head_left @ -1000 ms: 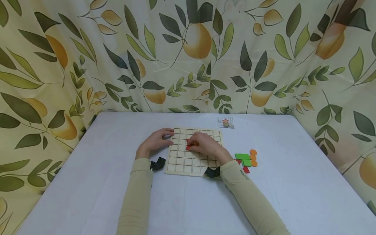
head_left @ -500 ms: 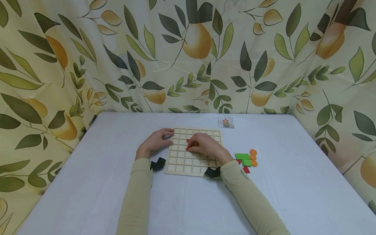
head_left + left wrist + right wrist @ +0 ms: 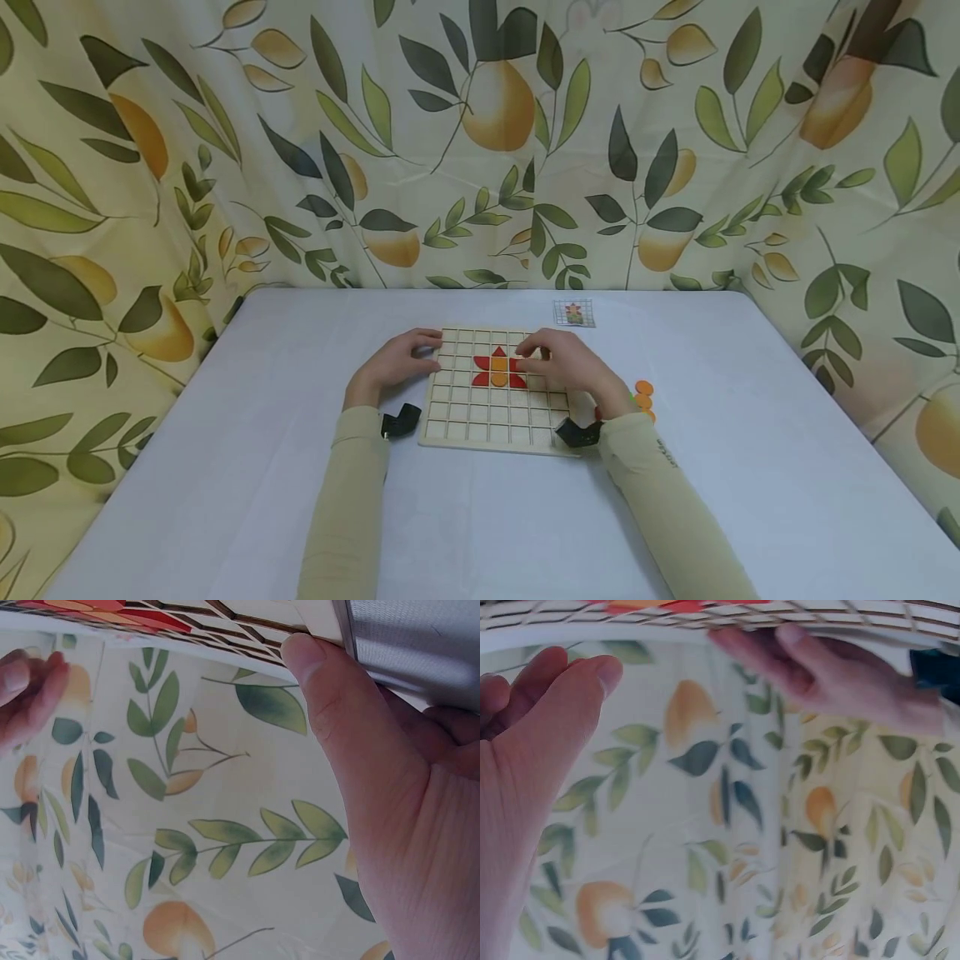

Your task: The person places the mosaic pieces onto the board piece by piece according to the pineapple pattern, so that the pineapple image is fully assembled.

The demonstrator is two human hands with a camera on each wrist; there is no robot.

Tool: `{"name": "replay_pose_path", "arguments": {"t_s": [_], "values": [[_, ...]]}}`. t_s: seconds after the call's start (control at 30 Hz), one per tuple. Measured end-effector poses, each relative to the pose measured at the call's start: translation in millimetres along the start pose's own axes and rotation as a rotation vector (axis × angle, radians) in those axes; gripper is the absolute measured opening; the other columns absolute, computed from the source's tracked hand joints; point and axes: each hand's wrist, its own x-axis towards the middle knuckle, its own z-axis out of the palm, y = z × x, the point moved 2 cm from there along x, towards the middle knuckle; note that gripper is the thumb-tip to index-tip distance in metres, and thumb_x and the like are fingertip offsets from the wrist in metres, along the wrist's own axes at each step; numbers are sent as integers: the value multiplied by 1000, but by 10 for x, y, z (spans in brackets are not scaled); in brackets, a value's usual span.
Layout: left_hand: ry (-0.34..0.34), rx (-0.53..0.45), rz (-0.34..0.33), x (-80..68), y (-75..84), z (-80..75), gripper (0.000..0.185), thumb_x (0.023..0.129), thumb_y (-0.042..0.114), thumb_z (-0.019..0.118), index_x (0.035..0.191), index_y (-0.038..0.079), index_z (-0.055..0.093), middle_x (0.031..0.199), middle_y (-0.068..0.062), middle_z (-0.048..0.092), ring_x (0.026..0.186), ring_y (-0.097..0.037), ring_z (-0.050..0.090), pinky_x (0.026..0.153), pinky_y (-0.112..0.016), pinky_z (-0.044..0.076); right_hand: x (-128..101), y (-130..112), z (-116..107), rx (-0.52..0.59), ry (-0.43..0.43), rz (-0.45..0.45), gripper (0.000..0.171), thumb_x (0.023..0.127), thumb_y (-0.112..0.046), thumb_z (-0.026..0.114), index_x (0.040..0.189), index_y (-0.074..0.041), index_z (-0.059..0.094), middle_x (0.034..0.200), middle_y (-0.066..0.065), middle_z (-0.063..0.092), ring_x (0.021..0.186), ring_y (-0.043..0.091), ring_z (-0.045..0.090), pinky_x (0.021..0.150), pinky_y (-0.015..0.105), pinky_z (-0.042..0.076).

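A wooden grid board [image 3: 480,417] lies on the white table. In its upper middle sits a small flower figure [image 3: 498,369] of red pieces round an orange centre. My left hand [image 3: 402,360] rests on the board's upper left edge, and its thumb [image 3: 330,682] presses against the board's rim [image 3: 315,619]. My right hand [image 3: 564,362] hovers over the board's right side, just right of the figure. Its fingers are relaxed and hold nothing. In the right wrist view only the right thumb [image 3: 562,697] and the left hand [image 3: 832,667] show under the board.
Orange discs [image 3: 643,389] lie on the table right of the board, partly behind my right wrist. A small pattern card [image 3: 573,313] lies beyond the board's far right corner. A leaf-and-pear curtain [image 3: 480,142] closes in the table behind and at both sides.
My right hand has lifted off the red and orange pieces and moved right, uncovering the finished flower figure. It now hides the green pieces. The left hand has stayed put.
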Motion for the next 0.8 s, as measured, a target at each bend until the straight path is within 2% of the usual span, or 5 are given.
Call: {"name": "replay_pose_path", "arguments": {"t_s": [0.2, 0.4, 0.57, 0.67, 0.8], "values": [[0, -3, 1, -7, 2, -5, 46, 83, 28, 67, 126, 14, 56, 140, 8, 43, 137, -17, 29, 113, -39, 24, -285, 334, -343, -37, 59, 84, 28, 87, -30, 63, 110, -14, 66, 104, 0, 63, 91, 20, 48, 74, 31, 42], [0, 6, -3, -3, 4, -11, 46, 83, 28, 67, 126, 13, 56, 140, 7, 43, 136, -17, 29, 113, -38, 24, -561, 644, -547, -38, 20, 189, 32, 87, -33, 61, 113, -15, 64, 108, 3, 61, 96, 22, 47, 75, 31, 44], [0, 8, 7, 17, 1, -6, 47, 83, 28, 67, 125, 12, 57, 141, 6, 43, 136, -17, 30, 113, -37, 25, -736, 826, -584, -59, -49, 199, 30, 86, -35, 63, 109, -16, 66, 102, 0, 64, 92, 19, 50, 75, 29, 44], [-2, 10, 11, 25, -6, -6, 47, 83, 28, 68, 125, 12, 57, 141, 5, 42, 136, -17, 30, 113, -37, 24, -796, 880, -555, -34, -107, 206, 31, 83, -37, 66, 108, -17, 66, 101, -1, 64, 93, 19, 51, 79, 32, 45], [-4, 14, 7, 20, -2, 3, 47, 83, 28, 67, 126, 12, 57, 141, 6, 42, 137, -17, 29, 113, -37, 24, -817, 891, -497, 12, -165, 204, 32, 81, -38, 68, 105, -17, 66, 100, -1, 63, 91, 19, 51, 78, 32, 46]]}}
